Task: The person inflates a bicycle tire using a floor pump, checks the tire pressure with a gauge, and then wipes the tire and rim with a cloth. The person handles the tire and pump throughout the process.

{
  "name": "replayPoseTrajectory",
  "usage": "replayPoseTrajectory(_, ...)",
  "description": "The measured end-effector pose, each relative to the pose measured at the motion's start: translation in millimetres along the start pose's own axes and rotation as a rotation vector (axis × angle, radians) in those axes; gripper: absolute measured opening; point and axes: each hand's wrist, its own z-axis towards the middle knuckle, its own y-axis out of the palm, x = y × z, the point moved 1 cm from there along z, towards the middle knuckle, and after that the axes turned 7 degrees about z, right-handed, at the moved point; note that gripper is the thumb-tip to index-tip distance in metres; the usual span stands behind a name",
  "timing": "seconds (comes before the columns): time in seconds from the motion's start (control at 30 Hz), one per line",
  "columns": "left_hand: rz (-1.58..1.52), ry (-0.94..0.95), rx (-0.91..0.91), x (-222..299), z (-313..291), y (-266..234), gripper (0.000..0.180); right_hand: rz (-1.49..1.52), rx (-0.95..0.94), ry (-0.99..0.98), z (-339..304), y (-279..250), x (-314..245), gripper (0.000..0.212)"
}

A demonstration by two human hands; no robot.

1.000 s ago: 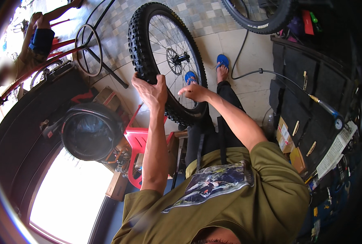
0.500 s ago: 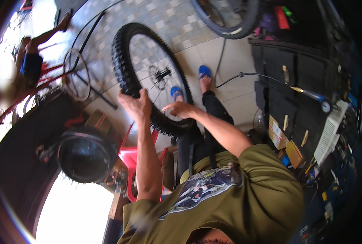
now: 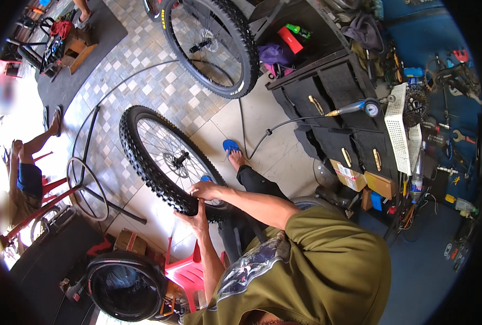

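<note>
A bicycle wheel [image 3: 127, 142] with a knobby black tyre, spokes and a disc rotor stands tilted in front of my legs. My left hand [image 3: 195, 219] is closed round the near part of the tyre from its outer side, thumb up on the tread. Just beside it, my right hand [image 3: 206, 190] reaches over the wheel, its fingers curled at the rim and the inner tyre edge. What lies under those fingertips is hidden. The two hands nearly touch.
Another bicycle wheel [image 3: 252, 59] stands beyond. An air hose with a gauge [image 3: 371, 109] lies across a dark drawer cabinet [image 3: 327, 81] at right. A red plastic chair [image 3: 189, 276] and a stacked tyre [image 3: 126, 284] are near left. Another person's leg [image 3: 43, 142] shows far left.
My view has shifted, so more of the right side shows. Both hands have come together at the wheel's near part; the left slid nearer along the tyre, and the right closed in on the rim.
</note>
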Motion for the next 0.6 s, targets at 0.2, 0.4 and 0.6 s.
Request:
replayPoseTrajectory(0.2, 0.063, -0.095, -0.179, 80, 27, -24, 0.102, 0.084, 0.149, -0.126, -21, -31, -5, 0.033)
replayPoseTrajectory(0.4, -0.127, -0.049, -0.219, 77, 83, -26, 0.089, -0.162, 0.678, -0.256, -118, -168, -71, 0.034)
replayPoseTrajectory(0.6, -0.640, -0.346, -0.491, 24, 99, -14, 0.075, -0.380, 1.621, -0.277, -362, -388, -105, 0.019)
